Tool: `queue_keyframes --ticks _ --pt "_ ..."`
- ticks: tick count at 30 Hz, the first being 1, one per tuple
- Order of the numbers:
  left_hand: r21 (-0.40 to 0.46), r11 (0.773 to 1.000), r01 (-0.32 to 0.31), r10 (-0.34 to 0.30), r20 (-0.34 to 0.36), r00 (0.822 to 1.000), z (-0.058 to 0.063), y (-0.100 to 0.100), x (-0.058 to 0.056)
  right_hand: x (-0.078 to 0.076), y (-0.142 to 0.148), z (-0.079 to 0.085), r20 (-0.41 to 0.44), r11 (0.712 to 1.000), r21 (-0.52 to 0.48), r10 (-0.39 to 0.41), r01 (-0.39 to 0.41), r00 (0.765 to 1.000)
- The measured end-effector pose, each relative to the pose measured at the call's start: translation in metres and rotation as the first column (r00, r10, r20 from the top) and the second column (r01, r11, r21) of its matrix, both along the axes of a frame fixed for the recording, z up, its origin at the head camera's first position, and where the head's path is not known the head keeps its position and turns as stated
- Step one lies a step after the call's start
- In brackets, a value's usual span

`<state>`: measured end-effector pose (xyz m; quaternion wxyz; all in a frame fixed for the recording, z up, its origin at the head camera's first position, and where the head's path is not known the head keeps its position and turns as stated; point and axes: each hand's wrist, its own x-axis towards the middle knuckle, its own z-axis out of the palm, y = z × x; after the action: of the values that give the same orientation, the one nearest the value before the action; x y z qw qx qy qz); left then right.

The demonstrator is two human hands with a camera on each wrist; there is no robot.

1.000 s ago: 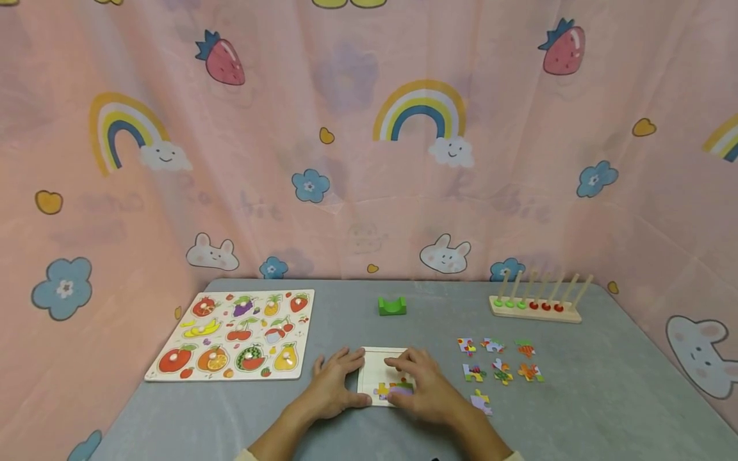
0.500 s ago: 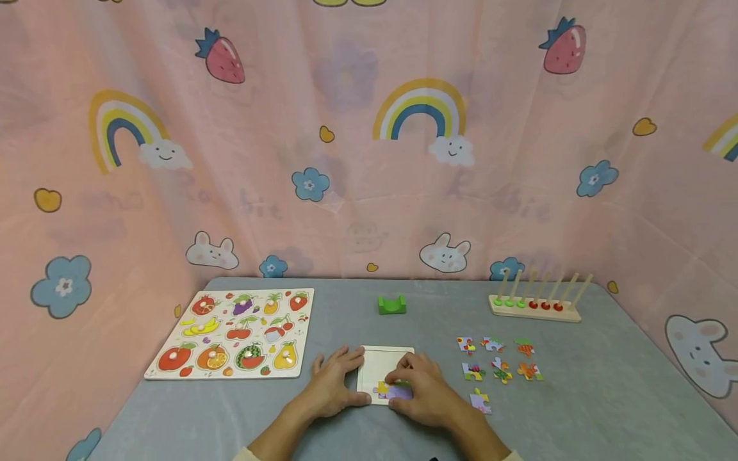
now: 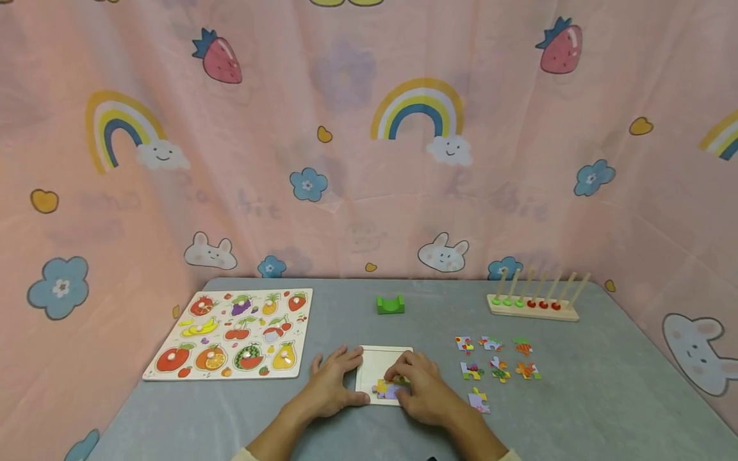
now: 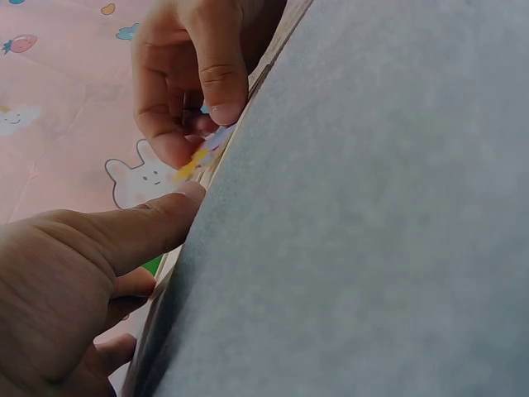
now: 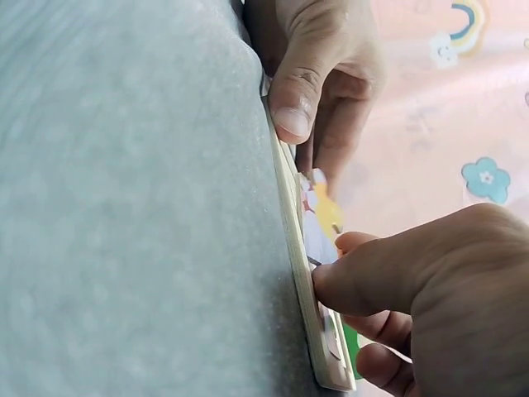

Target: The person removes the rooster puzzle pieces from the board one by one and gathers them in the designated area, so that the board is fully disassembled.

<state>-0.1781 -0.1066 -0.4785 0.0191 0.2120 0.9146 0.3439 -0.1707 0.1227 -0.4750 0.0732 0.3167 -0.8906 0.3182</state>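
Note:
A small pale wooden puzzle tray [image 3: 375,362] lies in front of me in the head view. My left hand [image 3: 331,386] holds its left side, thumb by the front corner and fingers along the far left. Joined jigsaw pieces [image 3: 383,388], yellow and purple, are at the tray's front. My right hand [image 3: 425,389] pinches the right one between curled fingers and thumb, hiding part of it. In the right wrist view, the yellow-and-purple pieces [image 5: 318,219] show at the tray's rim, right by the thumb [image 5: 339,285].
Several loose jigsaw pieces [image 3: 499,370] lie in rows right of the tray. A fruit peg-puzzle board [image 3: 266,349] is at left. Behind the tray stands a green block [image 3: 391,306]; at back right, a wooden peg rack [image 3: 533,310] with green and red beads.
My right index finger has come down from a raised position and curled onto the jigsaw piece. The right thumb has shifted slightly right and away from me. My left hand stays on the tray.

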Motion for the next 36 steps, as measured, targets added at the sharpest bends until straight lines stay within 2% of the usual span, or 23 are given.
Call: queue_keyframes --ticks 8,15,23,32,36 --pt "0.005 1.0 -0.001 0.001 0.009 1.0 0.0002 0.0005 0.0001 -0.001 0.0006 -0.0008 -0.074 0.999 -0.001 0.033 -0.033 0.997" --pt "0.008 1.0 0.008 -0.008 0.008 1.0 -0.0008 0.0002 -0.0001 -0.0002 0.001 -0.0009 -0.07 0.997 -0.01 0.074 -0.075 0.995" --pt "0.011 1.0 0.007 -0.007 -0.003 1.0 -0.0009 -0.001 0.0003 0.0008 -0.0027 -0.0037 -0.125 0.994 0.008 0.11 -0.11 0.986" --pt "0.004 1.0 0.004 -0.004 0.004 1.0 0.0001 -0.0011 0.0009 0.0018 -0.0038 -0.0018 -0.091 0.993 0.048 0.113 -0.109 0.989" --pt "0.0 1.0 0.008 -0.008 -0.005 1.0 -0.0005 0.0001 0.0003 0.0021 -0.0006 0.001 -0.071 0.991 0.009 0.137 -0.137 0.988"
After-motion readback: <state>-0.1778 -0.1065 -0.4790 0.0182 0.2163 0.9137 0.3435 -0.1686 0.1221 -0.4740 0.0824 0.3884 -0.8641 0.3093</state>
